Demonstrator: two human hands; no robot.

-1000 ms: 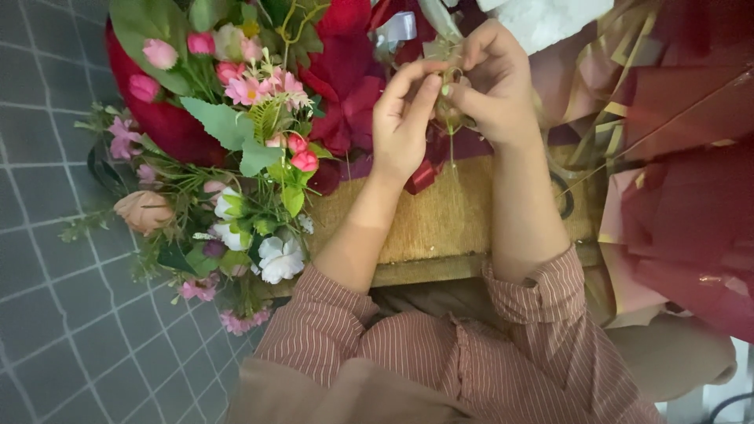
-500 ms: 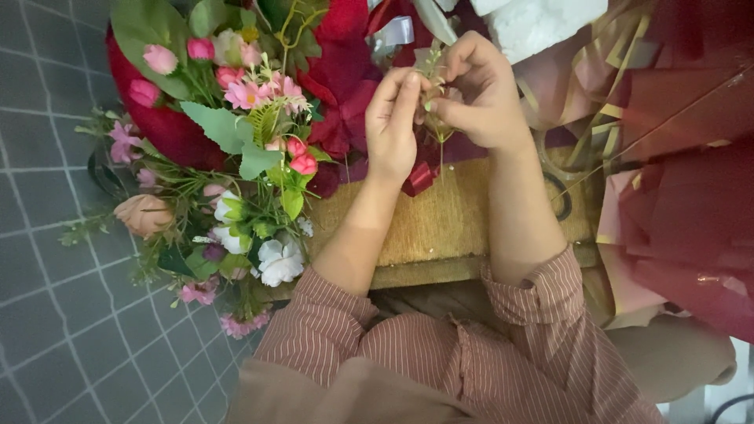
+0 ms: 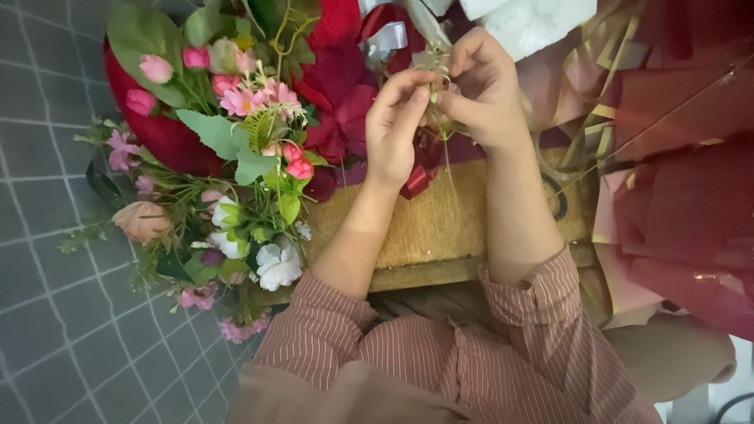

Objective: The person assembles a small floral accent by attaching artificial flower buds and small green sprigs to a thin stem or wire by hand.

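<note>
Above the wooden table (image 3: 440,228), the left hand (image 3: 397,129) and right hand (image 3: 483,94) pinch a small green sprig (image 3: 434,64), its thin stem hanging toward the table, its top partly hidden by fingers.

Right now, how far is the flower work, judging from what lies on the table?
Done, it seems: a full bunch of pink and white flowers lies at the left of the wooden table. In hand: left hand and right hand pinch a small pale green sprig. Left: dark red wrapping sheets lie loose at the right.
</note>
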